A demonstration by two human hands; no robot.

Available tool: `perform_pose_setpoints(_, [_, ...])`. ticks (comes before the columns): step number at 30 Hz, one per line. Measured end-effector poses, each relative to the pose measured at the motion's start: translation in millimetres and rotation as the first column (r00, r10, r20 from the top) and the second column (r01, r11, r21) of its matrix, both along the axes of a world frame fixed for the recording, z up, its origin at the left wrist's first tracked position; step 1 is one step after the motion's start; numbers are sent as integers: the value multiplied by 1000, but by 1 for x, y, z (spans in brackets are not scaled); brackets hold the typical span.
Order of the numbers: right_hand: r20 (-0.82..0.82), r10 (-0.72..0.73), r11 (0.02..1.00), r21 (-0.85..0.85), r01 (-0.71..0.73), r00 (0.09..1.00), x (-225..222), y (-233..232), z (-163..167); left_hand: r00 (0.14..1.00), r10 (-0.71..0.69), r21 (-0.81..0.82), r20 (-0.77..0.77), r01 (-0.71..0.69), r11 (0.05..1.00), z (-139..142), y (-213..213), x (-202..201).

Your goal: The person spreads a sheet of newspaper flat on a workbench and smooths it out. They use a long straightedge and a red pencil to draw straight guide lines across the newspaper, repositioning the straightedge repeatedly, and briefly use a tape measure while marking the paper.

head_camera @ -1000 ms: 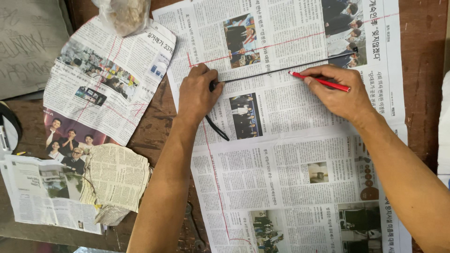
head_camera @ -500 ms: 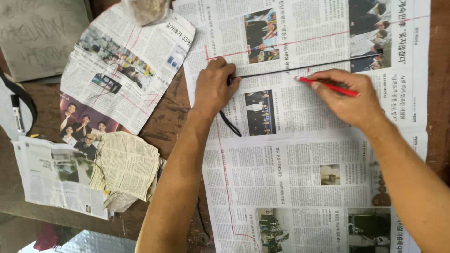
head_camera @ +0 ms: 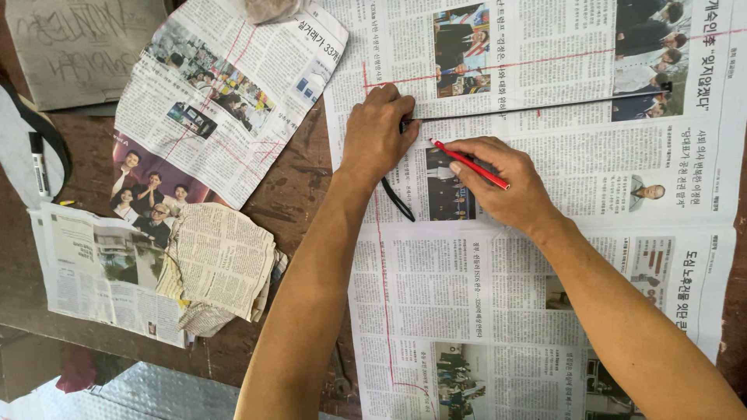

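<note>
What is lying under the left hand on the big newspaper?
The left hand presses the end of a thin dark straight rod onto the newspaper. A black loop curves out below the hand. The rod's tip itself is covered by the fingers.

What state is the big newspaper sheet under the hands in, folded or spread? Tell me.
Spread. The big newspaper sheet lies flat and open, only creases crossing it, with the left hand and right hand resting on it.
</note>
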State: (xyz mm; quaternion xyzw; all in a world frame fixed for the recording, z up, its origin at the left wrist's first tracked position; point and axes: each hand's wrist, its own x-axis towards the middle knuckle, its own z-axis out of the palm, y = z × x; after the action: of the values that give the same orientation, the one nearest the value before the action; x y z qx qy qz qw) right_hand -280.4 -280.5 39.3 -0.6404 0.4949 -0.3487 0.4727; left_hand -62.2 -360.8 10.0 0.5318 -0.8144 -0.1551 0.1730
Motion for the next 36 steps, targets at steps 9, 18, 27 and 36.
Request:
perform_pose_setpoints(9, [-23,-10,1000,9,10,1000,1,2,-5,1000,6,17,6,-6,1000,-2,-1,0])
perform_pose_setpoints(18, [-28,-27,1000,1,27,999,0,3,-10,1000,23,22,5,-23,1000,-2,-1,-2])
perform_pose_setpoints(27, [4,-109,994,32,108,994,6,1,-11,1000,20,20,8,-20,1000,-1,0,-1])
perform_pose_setpoints(36, [-25,-132,990,-56,131,991,6,-6,-17,1000,22,15,3,-22,1000,-3,0,-1])
